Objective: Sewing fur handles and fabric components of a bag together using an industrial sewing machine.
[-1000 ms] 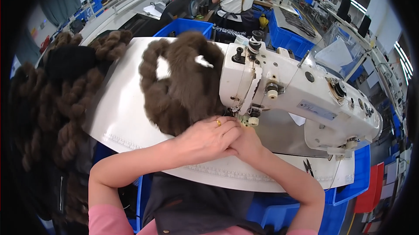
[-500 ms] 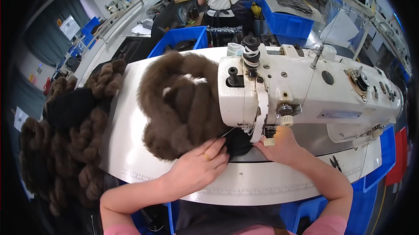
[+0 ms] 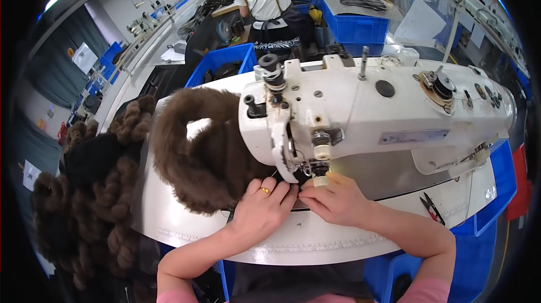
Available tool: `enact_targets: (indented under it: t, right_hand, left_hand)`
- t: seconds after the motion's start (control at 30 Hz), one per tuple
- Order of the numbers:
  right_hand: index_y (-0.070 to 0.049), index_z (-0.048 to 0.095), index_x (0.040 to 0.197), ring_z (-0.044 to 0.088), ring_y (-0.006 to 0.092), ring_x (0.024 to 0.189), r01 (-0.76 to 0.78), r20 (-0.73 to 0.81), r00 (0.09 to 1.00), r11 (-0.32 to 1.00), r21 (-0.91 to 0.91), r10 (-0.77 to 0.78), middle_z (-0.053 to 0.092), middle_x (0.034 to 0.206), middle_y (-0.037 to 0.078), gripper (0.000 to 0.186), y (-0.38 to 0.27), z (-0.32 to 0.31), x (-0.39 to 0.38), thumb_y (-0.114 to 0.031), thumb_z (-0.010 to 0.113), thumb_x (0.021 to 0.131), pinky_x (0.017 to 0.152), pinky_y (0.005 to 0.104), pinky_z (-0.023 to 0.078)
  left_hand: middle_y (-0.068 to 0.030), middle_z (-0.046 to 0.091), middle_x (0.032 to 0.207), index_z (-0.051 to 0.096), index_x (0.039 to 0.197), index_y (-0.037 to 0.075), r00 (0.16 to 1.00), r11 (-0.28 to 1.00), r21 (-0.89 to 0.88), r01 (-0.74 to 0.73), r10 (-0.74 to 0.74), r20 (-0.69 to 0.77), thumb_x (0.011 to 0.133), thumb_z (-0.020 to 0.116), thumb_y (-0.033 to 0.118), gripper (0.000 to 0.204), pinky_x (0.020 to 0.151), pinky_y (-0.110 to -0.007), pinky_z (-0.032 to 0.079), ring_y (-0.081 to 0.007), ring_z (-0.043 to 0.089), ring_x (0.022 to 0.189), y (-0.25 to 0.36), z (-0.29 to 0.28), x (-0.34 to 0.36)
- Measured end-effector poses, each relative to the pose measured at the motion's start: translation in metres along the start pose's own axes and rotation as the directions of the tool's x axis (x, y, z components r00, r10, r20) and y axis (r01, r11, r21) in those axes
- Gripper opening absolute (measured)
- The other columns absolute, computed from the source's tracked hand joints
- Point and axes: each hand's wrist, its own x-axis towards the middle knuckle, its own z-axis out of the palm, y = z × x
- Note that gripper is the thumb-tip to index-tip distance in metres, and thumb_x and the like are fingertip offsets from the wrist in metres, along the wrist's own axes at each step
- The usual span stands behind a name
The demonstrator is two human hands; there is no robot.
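Observation:
A brown fur piece (image 3: 208, 162), looped with an opening in it, lies on the white sewing machine bed (image 3: 265, 249), left of the machine head. Black fabric (image 3: 305, 181) at its lower right runs under the needle area and is mostly covered by my fingers. My left hand (image 3: 265, 208), with a gold ring, rests at the fur's lower right edge, fingers bent and pressed onto the black fabric. Close beside it, my right hand (image 3: 341, 199) pinches the fabric just in front of the white sewing machine (image 3: 360, 111). The needle tip is hidden.
Thread snips (image 3: 432, 210) lie on the bed at the right. More brown fur and black pieces (image 3: 93, 185) are heaped at the left. Blue bins (image 3: 228, 61) stand behind the machine and at the right. A co-worker (image 3: 270, 1) sits ahead, back turned.
My view has shifted, so the machine appears further left. My hands are closer together, the left one nearer the needle area. Less of the black fabric shows between them.

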Motion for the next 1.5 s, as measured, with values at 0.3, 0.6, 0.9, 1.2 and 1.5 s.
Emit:
enact_targets:
  t: [0.3,0.6,0.9,1.2,1.5]
  right_hand:
    - [-0.007,0.068,0.093,0.062,0.0236,0.080,-0.002,0.076,0.997,1.000,0.018,0.000,0.063,0.097,0.005,0.015,0.009,-0.011,-0.008,-0.017,0.071,0.083,0.069,0.0362,0.052]
    - [-0.006,0.069,0.089,0.063,0.0212,0.080,0.061,0.186,0.979,0.992,0.108,-0.081,0.065,0.105,0.005,0.014,-0.005,-0.002,-0.016,-0.011,0.064,0.077,0.069,0.0362,0.052]
    - [-0.008,0.063,0.073,0.056,0.0172,0.070,0.226,0.182,0.954,0.970,0.086,-0.239,0.065,0.084,0.001,0.015,0.001,-0.015,-0.013,-0.018,0.074,0.076,0.057,0.0310,0.048]
    - [-0.006,0.063,0.075,0.056,0.0203,0.081,0.167,0.109,0.981,0.985,-0.031,-0.163,0.064,0.087,0.005,0.013,0.005,-0.003,-0.015,-0.016,0.070,0.078,0.073,0.0338,0.048]
    - [-0.005,0.068,0.098,0.059,0.0218,0.100,0.109,0.213,0.971,0.994,0.028,-0.112,0.067,0.111,0.008,0.021,0.004,-0.007,-0.014,-0.016,0.070,0.079,0.088,0.0347,0.048]
  left_hand:
    - [-0.0038,0.065,0.083,0.068,0.094,0.006,0.997,0.992,-0.117,0.054,-0.059,-0.040,0.079,0.071,0.008,0.016,0.073,-0.035,0.042,-0.0221,0.058,0.079,-0.004,0.002,0.010]
    - [-0.0041,0.061,0.086,0.072,0.095,0.010,0.993,0.974,-0.201,0.108,-0.097,0.064,0.076,0.068,0.001,0.022,0.074,-0.041,0.041,-0.0264,0.057,0.080,-0.011,-0.007,0.013]
    - [-0.0042,0.062,0.088,0.076,0.095,0.014,0.973,0.979,-0.134,0.152,-0.125,0.192,0.073,0.080,0.025,0.025,0.073,-0.040,0.037,-0.0261,0.057,0.083,-0.011,-0.012,0.018]
    - [-0.0032,0.067,0.089,0.077,0.087,0.012,0.973,0.951,-0.270,0.148,-0.091,0.211,0.079,0.079,0.028,0.018,0.075,-0.039,0.037,-0.0256,0.060,0.080,-0.022,-0.019,0.019]
    - [-0.0032,0.068,0.085,0.076,0.086,0.011,0.923,0.948,-0.246,0.203,-0.102,0.372,0.080,0.077,0.025,0.015,0.077,-0.038,0.038,-0.0249,0.062,0.082,-0.026,-0.018,0.026]
